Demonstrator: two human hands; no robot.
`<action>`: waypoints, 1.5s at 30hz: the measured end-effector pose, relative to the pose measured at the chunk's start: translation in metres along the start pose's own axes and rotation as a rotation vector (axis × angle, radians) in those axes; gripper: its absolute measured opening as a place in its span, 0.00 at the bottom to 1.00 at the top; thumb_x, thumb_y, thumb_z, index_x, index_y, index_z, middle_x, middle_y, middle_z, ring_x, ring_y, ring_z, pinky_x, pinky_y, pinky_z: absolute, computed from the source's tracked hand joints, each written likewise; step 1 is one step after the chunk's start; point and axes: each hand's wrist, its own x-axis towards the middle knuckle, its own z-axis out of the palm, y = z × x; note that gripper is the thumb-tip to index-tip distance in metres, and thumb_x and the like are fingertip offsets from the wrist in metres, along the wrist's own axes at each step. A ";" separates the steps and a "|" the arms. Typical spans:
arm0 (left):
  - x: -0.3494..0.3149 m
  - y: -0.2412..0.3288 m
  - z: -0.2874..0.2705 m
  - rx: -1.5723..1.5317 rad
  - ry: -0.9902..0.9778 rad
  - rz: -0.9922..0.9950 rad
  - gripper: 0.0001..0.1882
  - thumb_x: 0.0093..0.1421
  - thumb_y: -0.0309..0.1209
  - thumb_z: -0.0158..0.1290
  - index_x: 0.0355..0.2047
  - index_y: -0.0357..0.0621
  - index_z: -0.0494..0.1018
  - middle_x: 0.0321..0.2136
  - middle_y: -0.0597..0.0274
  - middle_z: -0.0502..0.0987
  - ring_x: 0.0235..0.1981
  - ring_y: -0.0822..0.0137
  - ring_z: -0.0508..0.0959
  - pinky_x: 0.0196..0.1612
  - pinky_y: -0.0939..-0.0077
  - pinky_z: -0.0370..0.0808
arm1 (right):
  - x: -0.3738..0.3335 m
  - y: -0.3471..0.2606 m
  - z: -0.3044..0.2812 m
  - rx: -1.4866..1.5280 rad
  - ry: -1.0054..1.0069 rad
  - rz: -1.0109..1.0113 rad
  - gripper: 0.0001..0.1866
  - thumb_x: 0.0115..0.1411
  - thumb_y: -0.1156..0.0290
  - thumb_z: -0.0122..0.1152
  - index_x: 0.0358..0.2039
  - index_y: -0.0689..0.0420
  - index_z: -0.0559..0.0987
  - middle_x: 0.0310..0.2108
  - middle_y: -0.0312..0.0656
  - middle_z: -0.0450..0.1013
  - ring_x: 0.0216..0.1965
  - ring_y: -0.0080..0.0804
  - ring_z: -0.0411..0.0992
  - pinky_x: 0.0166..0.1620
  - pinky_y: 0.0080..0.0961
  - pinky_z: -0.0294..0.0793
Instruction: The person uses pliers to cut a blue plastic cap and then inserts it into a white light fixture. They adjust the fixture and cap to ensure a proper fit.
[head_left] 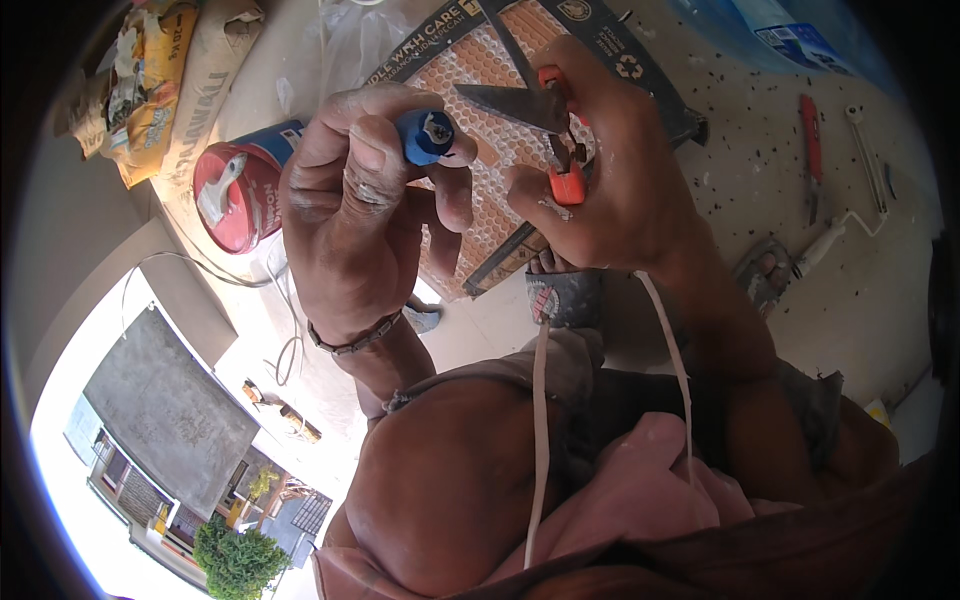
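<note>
Near the middle of the head view, my left hand (365, 190) is closed around a short blue cylinder (428, 138). Its dark, rough-looking end faces up; what exactly it is, I cannot make out. Just to its right, my right hand (620, 150) grips a pair of scissors (515, 106) with orange-red handles. The blades are spread apart and point left, toward the blue cylinder without touching it. Whitish dust or paste coats the left fingers. A dark bracelet (360, 338) circles my left wrist.
Beneath my hands lies a dark-edged carton (480, 75) with bubble-wrapped brown contents. At left stand a red-lidded bucket (265, 200) with a brush (218, 190), and bags (160, 80). On the right floor lie a red-handled tool (810, 150), a wrench (868, 150) and a roller frame (840, 235).
</note>
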 end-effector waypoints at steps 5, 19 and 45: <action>0.000 -0.004 0.002 -0.054 0.041 0.038 0.19 0.68 0.35 0.54 0.51 0.30 0.71 0.32 0.51 0.80 0.27 0.66 0.79 0.15 0.79 0.75 | -0.002 -0.009 0.002 -0.008 -0.006 -0.014 0.23 0.40 0.76 0.67 0.39 0.58 0.70 0.25 0.42 0.65 0.25 0.33 0.65 0.33 0.28 0.68; -0.005 -0.003 0.000 -0.166 0.077 -0.081 0.19 0.62 0.29 0.62 0.48 0.28 0.73 0.25 0.55 0.77 0.22 0.67 0.79 0.12 0.79 0.75 | 0.002 -0.009 0.003 -0.174 0.090 -0.215 0.22 0.38 0.73 0.69 0.33 0.56 0.68 0.23 0.42 0.64 0.22 0.43 0.67 0.28 0.36 0.67; -0.011 0.005 0.013 -0.126 0.034 -0.119 0.10 0.65 0.28 0.58 0.42 0.34 0.74 0.32 0.47 0.80 0.22 0.69 0.77 0.14 0.78 0.76 | -0.014 0.006 0.012 -0.047 -0.042 -0.100 0.15 0.48 0.75 0.69 0.32 0.55 0.71 0.18 0.36 0.65 0.18 0.25 0.65 0.23 0.24 0.65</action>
